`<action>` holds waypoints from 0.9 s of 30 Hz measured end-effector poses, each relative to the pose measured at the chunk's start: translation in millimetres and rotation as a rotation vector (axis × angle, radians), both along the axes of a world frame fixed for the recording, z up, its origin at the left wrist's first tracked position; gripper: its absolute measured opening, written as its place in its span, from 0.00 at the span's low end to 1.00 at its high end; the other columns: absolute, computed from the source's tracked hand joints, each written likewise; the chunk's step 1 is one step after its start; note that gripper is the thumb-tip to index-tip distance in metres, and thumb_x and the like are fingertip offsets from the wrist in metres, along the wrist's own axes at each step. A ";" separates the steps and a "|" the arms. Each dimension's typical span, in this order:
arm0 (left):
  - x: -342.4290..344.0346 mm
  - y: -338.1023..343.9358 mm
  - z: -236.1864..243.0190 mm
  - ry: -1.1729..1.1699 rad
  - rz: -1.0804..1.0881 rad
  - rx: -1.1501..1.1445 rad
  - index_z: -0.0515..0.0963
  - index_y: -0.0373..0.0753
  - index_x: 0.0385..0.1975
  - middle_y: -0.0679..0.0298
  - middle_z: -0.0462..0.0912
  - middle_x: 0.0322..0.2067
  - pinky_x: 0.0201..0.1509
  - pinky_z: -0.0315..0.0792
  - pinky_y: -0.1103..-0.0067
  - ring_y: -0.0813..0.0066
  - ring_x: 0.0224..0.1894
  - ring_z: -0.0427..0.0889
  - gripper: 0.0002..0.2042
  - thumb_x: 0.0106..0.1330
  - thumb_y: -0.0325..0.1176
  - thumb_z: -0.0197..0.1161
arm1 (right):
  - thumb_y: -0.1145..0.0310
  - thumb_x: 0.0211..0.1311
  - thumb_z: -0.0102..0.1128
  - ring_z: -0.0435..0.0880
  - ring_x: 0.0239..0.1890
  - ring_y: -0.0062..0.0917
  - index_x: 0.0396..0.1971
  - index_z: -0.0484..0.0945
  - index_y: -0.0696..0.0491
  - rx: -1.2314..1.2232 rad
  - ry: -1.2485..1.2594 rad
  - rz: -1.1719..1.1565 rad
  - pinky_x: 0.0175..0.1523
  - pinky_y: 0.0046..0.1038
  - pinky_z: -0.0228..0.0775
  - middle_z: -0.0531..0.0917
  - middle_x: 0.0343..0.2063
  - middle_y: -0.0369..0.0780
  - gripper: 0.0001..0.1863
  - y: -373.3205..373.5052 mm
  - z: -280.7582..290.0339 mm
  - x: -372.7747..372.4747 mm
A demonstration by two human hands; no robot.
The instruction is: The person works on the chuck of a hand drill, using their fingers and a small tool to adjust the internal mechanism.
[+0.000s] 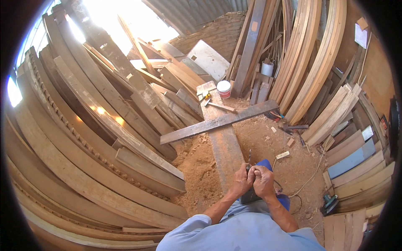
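My left hand [241, 179] and my right hand [263, 180] meet at the chuck of a drill, fingers closed round it. A thin metal bit [250, 155] points up between them; the dark drill body [251, 194] is mostly hidden beneath my hands and wrists, against my lap. Ahead runs a worn bench plank [225, 157], with a long dark board [187, 134] lying crosswise on it. Farther along lie a hammer [224, 106] and a yellow tape measure [206, 95], near a white bucket [223, 90].
Stacked planks [83, 159] lean along the left, more timber [312, 62] on the right. Sawdust and offcuts cover the floor [192, 175]. A cord [310, 180] and a power strip [283, 154] lie at right, near a green power tool [330, 204].
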State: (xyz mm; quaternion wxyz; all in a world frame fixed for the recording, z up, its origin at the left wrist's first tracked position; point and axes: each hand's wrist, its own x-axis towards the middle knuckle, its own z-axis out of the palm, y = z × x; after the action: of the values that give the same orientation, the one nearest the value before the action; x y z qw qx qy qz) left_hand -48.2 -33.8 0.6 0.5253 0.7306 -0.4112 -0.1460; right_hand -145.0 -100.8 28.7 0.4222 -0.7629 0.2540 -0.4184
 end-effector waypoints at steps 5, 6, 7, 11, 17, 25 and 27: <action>1.0 -0.5 -1.3 -0.025 0.007 -0.032 0.70 0.35 0.42 0.43 0.78 0.26 0.31 0.72 0.58 0.38 0.31 0.80 0.12 0.74 0.38 0.55 | 0.61 0.75 0.49 0.83 0.26 0.34 0.32 0.79 0.59 0.065 0.088 0.036 0.34 0.33 0.74 0.82 0.24 0.44 0.18 -1.9 1.7 0.7; 0.9 -0.4 -0.8 -0.006 0.011 -0.015 0.70 0.35 0.41 0.42 0.78 0.26 0.32 0.72 0.58 0.38 0.31 0.80 0.11 0.74 0.38 0.55 | 0.64 0.75 0.50 0.83 0.26 0.36 0.32 0.79 0.58 0.085 0.067 0.052 0.33 0.34 0.74 0.82 0.23 0.44 0.15 0.6 9.4 1.6; 1.2 -0.8 -0.2 0.013 0.014 0.003 0.70 0.35 0.41 0.42 0.78 0.26 0.32 0.71 0.58 0.37 0.31 0.80 0.11 0.74 0.38 0.54 | 0.67 0.74 0.50 0.83 0.26 0.39 0.32 0.80 0.57 0.105 0.046 0.066 0.32 0.35 0.73 0.83 0.23 0.43 0.13 0.5 14.1 1.4; 8.1 -7.9 -11.8 0.100 0.018 0.038 0.74 0.34 0.44 0.42 0.80 0.27 0.35 0.74 0.58 0.43 0.34 0.83 0.14 0.74 0.40 0.55 | 0.71 0.70 0.53 0.82 0.33 0.44 0.41 0.80 0.58 -0.122 0.025 -0.004 0.40 0.37 0.74 0.83 0.31 0.48 0.09 -9.8 2.4 3.9; 39.4 9.2 -32.5 0.970 -0.258 -0.267 0.72 0.34 0.56 0.57 0.82 0.40 0.49 0.77 0.69 0.66 0.43 0.82 0.19 0.79 0.43 0.48 | 0.72 0.68 0.55 0.82 0.43 0.46 0.49 0.79 0.61 -0.087 0.069 -0.074 0.50 0.40 0.73 0.83 0.41 0.52 0.13 -25.5 -2.9 -18.2; 48.8 14.2 -29.0 0.941 -0.288 -0.227 0.72 0.33 0.56 0.53 0.81 0.47 0.58 0.77 0.65 0.58 0.54 0.81 0.17 0.76 0.39 0.55 | 0.70 0.65 0.60 0.86 0.44 0.39 0.48 0.79 0.62 0.324 0.051 0.016 0.51 0.34 0.75 0.85 0.40 0.51 0.15 -15.5 -31.0 -35.5; 45.7 12.9 -39.4 0.917 -0.184 -0.288 0.71 0.32 0.56 0.52 0.81 0.48 0.59 0.77 0.65 0.57 0.54 0.82 0.17 0.75 0.36 0.57 | 0.70 0.65 0.60 0.86 0.43 0.38 0.45 0.79 0.62 0.362 0.005 0.046 0.51 0.34 0.75 0.85 0.39 0.51 0.13 -14.0 -28.7 -32.8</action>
State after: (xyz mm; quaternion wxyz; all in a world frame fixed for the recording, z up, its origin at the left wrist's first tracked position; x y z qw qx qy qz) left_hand -2.6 -20.9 -38.8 0.7327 0.4715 -0.2163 -0.4404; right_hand -177.8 -114.8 0.0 0.5616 -0.6809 0.3089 -0.3544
